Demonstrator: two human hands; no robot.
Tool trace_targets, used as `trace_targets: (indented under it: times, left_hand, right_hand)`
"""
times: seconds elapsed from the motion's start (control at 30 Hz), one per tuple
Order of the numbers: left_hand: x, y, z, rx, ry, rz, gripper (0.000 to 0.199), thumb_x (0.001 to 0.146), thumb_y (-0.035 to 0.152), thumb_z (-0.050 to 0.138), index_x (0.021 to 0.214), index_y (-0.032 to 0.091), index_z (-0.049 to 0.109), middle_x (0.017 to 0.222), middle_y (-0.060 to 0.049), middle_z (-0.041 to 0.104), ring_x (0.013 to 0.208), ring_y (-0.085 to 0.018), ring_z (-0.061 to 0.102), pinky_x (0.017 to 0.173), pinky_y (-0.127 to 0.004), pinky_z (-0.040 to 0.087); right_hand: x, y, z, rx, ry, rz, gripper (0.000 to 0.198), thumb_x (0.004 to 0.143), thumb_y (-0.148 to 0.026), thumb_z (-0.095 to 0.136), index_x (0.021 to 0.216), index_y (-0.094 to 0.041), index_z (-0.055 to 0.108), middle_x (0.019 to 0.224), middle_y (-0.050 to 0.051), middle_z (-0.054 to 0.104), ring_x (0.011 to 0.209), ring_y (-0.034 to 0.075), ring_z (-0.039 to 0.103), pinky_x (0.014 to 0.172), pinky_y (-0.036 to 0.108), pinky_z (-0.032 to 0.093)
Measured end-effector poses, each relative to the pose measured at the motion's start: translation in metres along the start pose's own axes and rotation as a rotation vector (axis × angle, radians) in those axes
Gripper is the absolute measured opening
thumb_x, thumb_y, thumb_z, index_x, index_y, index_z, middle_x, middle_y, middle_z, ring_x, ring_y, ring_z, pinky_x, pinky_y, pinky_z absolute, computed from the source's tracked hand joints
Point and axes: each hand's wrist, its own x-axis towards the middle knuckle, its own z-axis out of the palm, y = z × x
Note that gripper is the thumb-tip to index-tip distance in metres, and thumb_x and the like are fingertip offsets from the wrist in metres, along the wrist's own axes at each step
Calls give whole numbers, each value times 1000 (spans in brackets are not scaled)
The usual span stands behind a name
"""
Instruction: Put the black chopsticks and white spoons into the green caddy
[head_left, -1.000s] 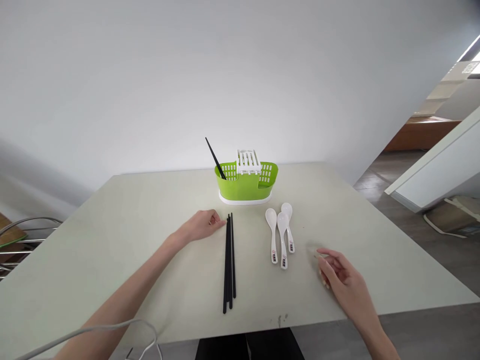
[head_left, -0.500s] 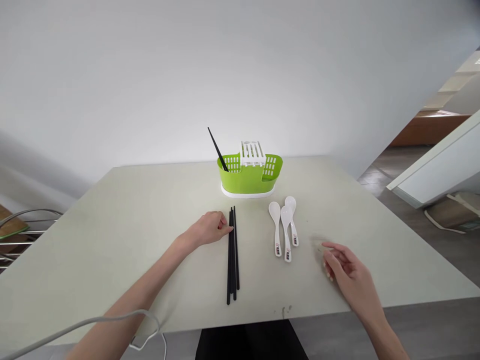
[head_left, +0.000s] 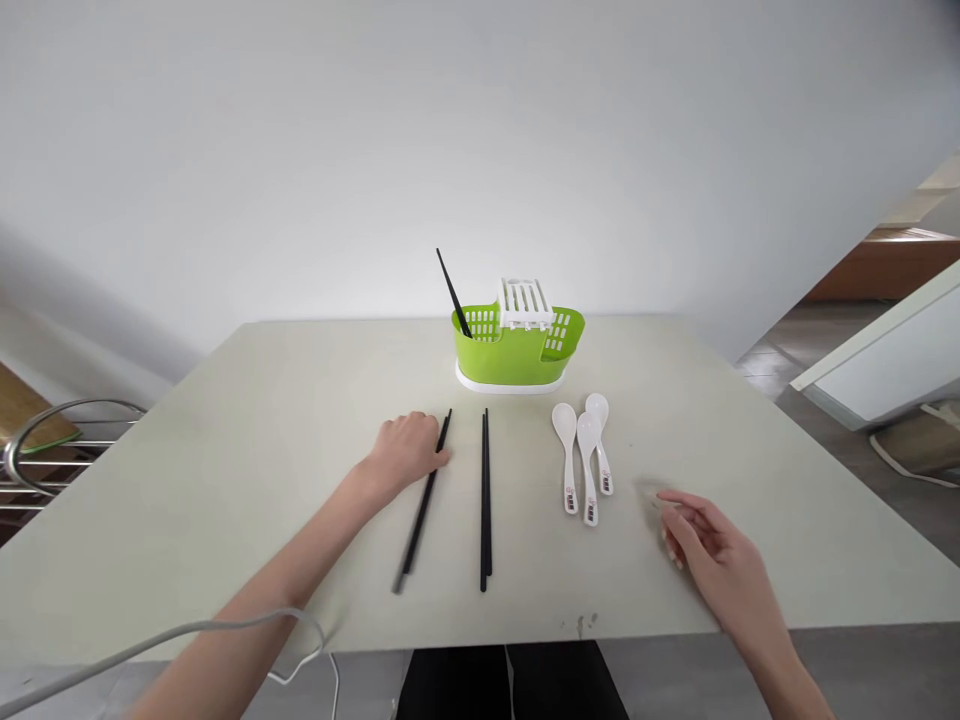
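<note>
On the pale, flat table (head_left: 315, 400), the left hand (head_left: 405, 448) pinches two slim black chopsticks (head_left: 424, 510) left of another black pair (head_left: 484, 510), while the loosely curled, unladen right hand (head_left: 709, 545) nears three white long-handled spoons (head_left: 588, 432)

Table (head_left: 712, 430), pale, dark marks (head_left: 580, 627) at near edge. Wall (head_left: 480, 130), white, far side. Cable (head_left: 217, 625), grey, near left. Rack (head_left: 12, 462), metal, left. Board (head_left: 26, 408), brown, left. Floor (head_left: 832, 335), grey, right.

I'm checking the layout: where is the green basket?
In the head view, the green basket stands slightly right of centre near the wall, beyond the white spoons.
</note>
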Motion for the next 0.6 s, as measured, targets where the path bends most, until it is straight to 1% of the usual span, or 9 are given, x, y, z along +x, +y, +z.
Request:
trace_targets:
  times: [0.1,0.2,0.33,0.4,0.47,0.53,0.6]
  left_hand:
    - [6,-17,-4,98,1,-40,10,79,20,61,82,20,71,98,-17,75,91,-34,72,71,-37,45]
    - [10,-33,-5,144,39,-48,16,77,12,58,78,20,71,88,-17,73,88,-34,71,70,-37,44]
    - [14,-49,-2,120,122,-54,23,81,15,53,69,23,70,76,-15,69,83,-34,69,71,-39,43]
    - [15,-56,-2,23,185,-45,24,84,21,54,68,24,71,73,-14,70,82,-34,70,73,-41,45]
    - [13,-61,-5,-130,274,-24,22,87,27,58,72,25,75,77,-12,74,83,-35,71,76,-42,49]
    - [7,-62,-13,-313,411,27,20,89,34,61,81,27,79,86,-9,79,88,-34,74,82,-43,52]
    - [-3,-57,-26,-531,603,80,19,90,40,66,91,28,81,96,-5,81,95,-32,76,90,-42,56]
  right_hand:
    - [-1,1,0,-21,-6,23,52,90,-68,66,115,-22,71,67,0,60,59,17,54,54,28,47]
    - [-2,3,0,-34,-15,19,51,91,-66,66,116,-22,72,68,1,60,61,17,54,55,28,47]
    - [-3,4,1,-18,-7,-7,53,91,-65,66,119,-21,72,68,1,61,61,18,55,54,28,46]
    - [-3,3,1,-19,0,-5,52,91,-65,66,118,-21,72,68,1,60,61,18,54,54,28,46]
    - [-3,1,1,-38,-4,10,50,90,-65,66,115,-22,73,67,1,61,61,18,54,54,27,46]
    - [-2,1,1,-52,-8,20,48,90,-65,66,112,-23,73,67,0,60,61,17,54,55,27,46]
    - [-1,1,0,-58,-13,10,46,91,-64,65,110,-23,72,68,0,60,61,17,54,56,27,46]
